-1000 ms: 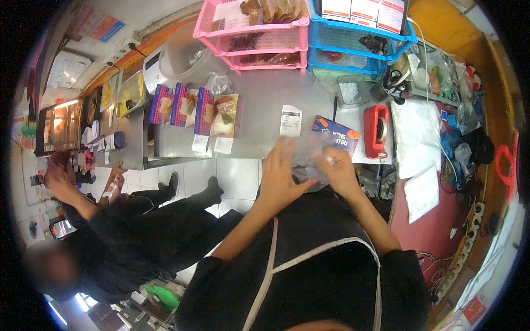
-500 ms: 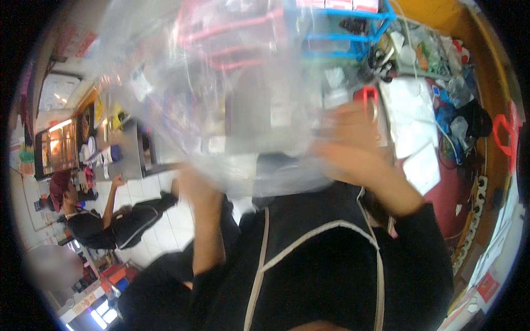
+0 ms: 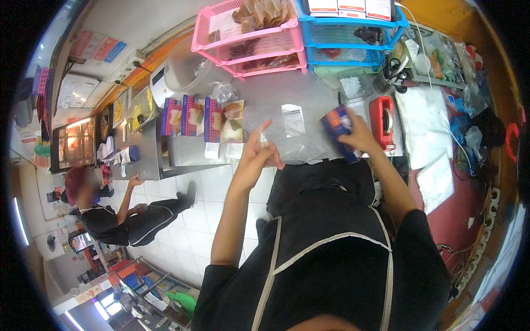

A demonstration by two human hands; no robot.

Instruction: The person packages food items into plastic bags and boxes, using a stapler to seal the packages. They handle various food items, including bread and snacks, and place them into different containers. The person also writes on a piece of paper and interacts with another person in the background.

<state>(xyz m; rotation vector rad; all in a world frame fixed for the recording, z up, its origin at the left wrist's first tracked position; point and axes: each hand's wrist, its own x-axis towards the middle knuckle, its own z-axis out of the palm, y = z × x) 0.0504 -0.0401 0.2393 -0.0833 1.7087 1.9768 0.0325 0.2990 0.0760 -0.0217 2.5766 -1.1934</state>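
Above the front edge of the metal table, my left hand [image 3: 258,157] has its index finger pointing up and pinches the rim of a clear plastic bag [image 3: 301,146]. The bag spreads limp across the table toward my right side. My right hand [image 3: 358,132] grips a dark blue and orange box [image 3: 337,128], slightly blurred and tilted, beside the bag. Behind the bag lies a white printed slip [image 3: 293,120]. To the left stand several blue and pink boxes [image 3: 192,117] with packets at their fronts, and a packet of white contents [image 3: 232,122].
Pink tiered baskets [image 3: 248,41] and blue tiered baskets [image 3: 353,33] stand at the back. A red tape dispenser [image 3: 382,124] and a cup of scissors [image 3: 389,80] are right of my right hand. At left, a person in a dark red cap [image 3: 80,182] is by another counter.
The clear plastic bag, raised and puffed out in front of me, has come down onto the table. My right hand now has the blue box, and the baskets and boxes are uncovered.
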